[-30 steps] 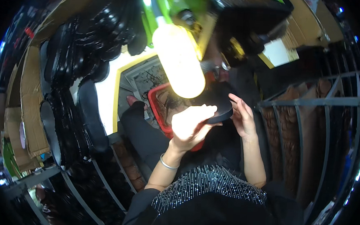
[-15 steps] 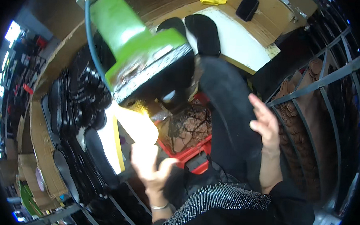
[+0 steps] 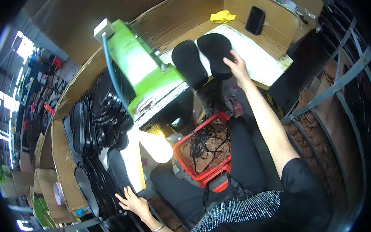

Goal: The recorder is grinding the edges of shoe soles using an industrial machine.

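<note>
My right hand (image 3: 239, 69) reaches to the board at the far right, fingers apart, with fingertips at the edge of a black foot-shaped sole (image 3: 214, 50). I cannot tell whether they press on it. Another black sole (image 3: 189, 60) lies just left of that one. At the lower left, my left hand (image 3: 134, 202) is spread open beside a stack of dark soles (image 3: 93, 187), with nothing visible in its fingers. A single flat black sole (image 3: 119, 171) lies a little beyond this hand.
A green machine (image 3: 142, 67) with a blue cable and a bright light stands ahead. Below it, a red bin (image 3: 203, 182) holds brown scraps and black strips. Cardboard walls (image 3: 67, 168) edge the left. A metal rack (image 3: 342, 84) with stacked brown pieces stands right.
My right hand has moved away and up to the sole on the far board. My left hand has dropped from near the light to the left stack. The view has shifted.
</note>
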### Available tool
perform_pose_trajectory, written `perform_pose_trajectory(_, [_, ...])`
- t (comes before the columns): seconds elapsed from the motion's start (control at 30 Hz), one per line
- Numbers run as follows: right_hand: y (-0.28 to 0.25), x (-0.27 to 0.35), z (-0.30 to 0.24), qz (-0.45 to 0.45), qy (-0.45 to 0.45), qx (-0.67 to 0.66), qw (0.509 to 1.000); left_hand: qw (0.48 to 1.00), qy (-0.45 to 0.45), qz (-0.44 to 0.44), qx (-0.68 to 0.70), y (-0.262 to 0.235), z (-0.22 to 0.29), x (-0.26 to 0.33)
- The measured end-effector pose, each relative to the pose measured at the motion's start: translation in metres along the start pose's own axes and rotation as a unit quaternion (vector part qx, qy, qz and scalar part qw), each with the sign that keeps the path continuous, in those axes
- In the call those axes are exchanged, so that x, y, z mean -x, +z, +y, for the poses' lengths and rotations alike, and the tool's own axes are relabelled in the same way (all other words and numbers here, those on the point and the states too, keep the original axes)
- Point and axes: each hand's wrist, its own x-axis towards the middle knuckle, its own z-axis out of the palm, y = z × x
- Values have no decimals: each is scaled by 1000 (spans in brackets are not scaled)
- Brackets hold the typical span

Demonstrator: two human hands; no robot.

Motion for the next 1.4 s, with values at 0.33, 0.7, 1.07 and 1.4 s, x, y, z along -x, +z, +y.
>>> perform_pose_trajectory(0.33, [-48, 239, -18, -398, -33, -80, 913, 734, 138, 249, 616, -127, 65, -6])
perform_pose_trajectory(0.7, [-91, 335, 19, -417, 240, -90, 872, 695, -20, 64, 715, -58, 211, 26])
perform_pose_trajectory(1.07, [-112, 349, 19, -330, 274, -252, 868, 652, 41, -132, 746, -55, 268, -15])
perform_pose_trajectory(1.4, [-167, 264, -29, 20, 164, -274, 948, 637, 30, -168, 752, -48, 255, -2])
